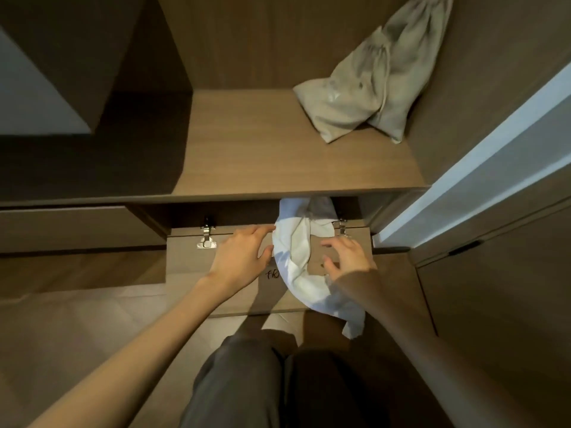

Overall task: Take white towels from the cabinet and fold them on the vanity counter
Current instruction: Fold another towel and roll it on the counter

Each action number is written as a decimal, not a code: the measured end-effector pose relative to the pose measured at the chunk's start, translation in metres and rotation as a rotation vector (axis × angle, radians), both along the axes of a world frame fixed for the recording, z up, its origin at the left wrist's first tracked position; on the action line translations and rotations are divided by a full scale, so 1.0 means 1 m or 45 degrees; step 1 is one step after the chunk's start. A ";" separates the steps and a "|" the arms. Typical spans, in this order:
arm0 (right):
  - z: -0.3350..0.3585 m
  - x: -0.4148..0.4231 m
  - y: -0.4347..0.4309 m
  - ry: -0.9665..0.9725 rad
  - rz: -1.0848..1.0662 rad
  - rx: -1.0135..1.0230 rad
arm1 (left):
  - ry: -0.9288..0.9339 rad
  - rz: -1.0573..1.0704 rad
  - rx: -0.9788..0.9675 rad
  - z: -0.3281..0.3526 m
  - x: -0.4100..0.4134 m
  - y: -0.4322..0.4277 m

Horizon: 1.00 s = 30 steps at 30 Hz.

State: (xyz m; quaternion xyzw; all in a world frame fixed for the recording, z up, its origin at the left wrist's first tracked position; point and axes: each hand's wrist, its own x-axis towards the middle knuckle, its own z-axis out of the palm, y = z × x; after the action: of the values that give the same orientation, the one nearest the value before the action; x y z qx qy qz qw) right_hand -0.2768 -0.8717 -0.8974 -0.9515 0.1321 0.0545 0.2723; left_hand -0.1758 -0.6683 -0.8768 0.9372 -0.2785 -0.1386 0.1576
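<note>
The white towel [295, 261] hangs crumpled from the cabinet's lower compartment over the dropped door flap [188, 273], so it is best gathered by its bulk with both grips and lifted clear of the hinges [206, 239], not dragged by a corner. The left grip [244, 251] is open, straight fingers touching the towel's left edge; the right grip [349, 257] is spread, loosely bent, holding nothing. Counted: one towel, two hinges, two beige cloth bags [364, 94] on the shelf [262, 149] above.
</note>
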 end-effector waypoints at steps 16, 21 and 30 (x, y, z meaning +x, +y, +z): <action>-0.257 0.035 0.003 0.116 0.277 0.074 | -0.039 -0.432 0.519 -0.286 0.044 -0.054; -0.235 0.025 -0.023 -0.067 0.219 0.087 | -0.171 -0.307 0.234 -0.294 0.037 -0.047; -0.172 0.020 -0.048 -0.727 -0.093 -0.164 | -0.188 -0.216 -0.267 -0.216 0.030 -0.017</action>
State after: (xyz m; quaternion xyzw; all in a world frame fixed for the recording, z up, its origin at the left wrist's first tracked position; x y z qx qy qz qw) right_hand -0.2568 -0.9192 -1.0693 -0.9382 0.0876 -0.2340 0.2393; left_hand -0.1459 -0.6858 -1.0930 0.8963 -0.3805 -0.0525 0.2213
